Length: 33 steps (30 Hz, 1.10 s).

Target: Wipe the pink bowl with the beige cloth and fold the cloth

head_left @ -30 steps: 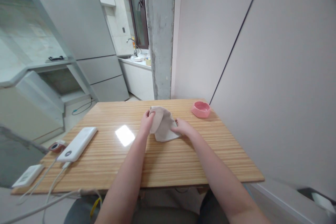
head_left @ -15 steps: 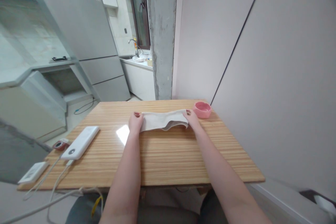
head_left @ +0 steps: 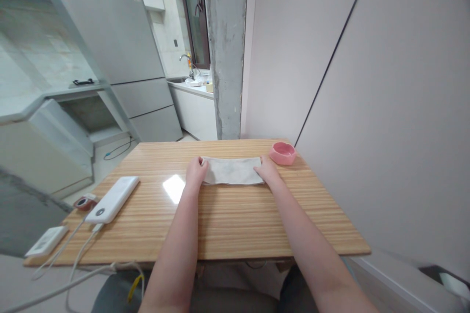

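A beige cloth (head_left: 231, 171) lies flat as a folded rectangle on the wooden table (head_left: 227, 215), toward the far middle. My left hand (head_left: 196, 174) rests on its left end with fingers curled over the edge. My right hand (head_left: 266, 171) presses down on the cloth's right end. Both forearms reach straight out over the tabletop.
A pink round dish (head_left: 282, 152) stands just right of the cloth, near the wall. At the table's left edge lie a white power bank (head_left: 113, 199) with cables, a small red-brown round object (head_left: 83, 202) and a white flat device (head_left: 47, 240). A fridge and a kitchen counter stand behind.
The cloth went from a bunched fold held between my hands to being stretched wide, then laid flat on the table. My hands moved apart and came down onto its two ends.
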Tool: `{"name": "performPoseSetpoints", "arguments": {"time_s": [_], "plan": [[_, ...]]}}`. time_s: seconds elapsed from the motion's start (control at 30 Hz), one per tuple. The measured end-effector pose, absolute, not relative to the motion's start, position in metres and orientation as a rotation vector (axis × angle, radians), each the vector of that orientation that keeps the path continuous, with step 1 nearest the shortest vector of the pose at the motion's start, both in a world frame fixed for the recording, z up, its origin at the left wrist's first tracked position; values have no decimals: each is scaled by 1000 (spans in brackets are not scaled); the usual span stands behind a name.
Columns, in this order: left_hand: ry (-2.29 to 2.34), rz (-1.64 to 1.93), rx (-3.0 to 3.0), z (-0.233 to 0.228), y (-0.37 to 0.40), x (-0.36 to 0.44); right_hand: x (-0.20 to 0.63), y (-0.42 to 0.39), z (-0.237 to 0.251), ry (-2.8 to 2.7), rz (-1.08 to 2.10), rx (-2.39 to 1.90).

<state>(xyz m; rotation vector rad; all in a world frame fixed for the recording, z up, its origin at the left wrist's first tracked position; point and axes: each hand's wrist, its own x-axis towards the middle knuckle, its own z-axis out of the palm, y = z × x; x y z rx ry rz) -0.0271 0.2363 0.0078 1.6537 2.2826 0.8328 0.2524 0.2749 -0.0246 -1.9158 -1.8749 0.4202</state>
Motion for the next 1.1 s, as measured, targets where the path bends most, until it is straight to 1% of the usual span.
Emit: {"name": "performPoseSetpoints", "arguments": {"time_s": [0.1, 0.2, 0.33, 0.5, 0.67, 0.9, 1.0, 1.1], "plan": [[2146, 943, 1572, 7, 241, -23, 253, 274, -23, -1847, 440, -1939], [2118, 862, 1540, 2, 242, -23, 253, 274, -22, -1878, 472, -1922], [2208, 788, 1535, -2, 239, -25, 252, 275, -21, -1883, 450, -1894], [2395, 563, 1579, 2, 233, -28, 255, 271, -13, -1845, 430, -2020], [2373, 430, 1603, 6, 228, -31, 254, 264, -7, -1840, 410, -2109], [2246, 442, 1578, 6, 231, -35, 253, 264, -13, -1971, 466, -1965], [2292, 469, 1536, 8, 230, -40, 256, 268, -13, -1974, 486, -1983], [2378, 369, 1507, 14, 226, -39, 255, 266, -10, -1964, 502, -2026]]}}
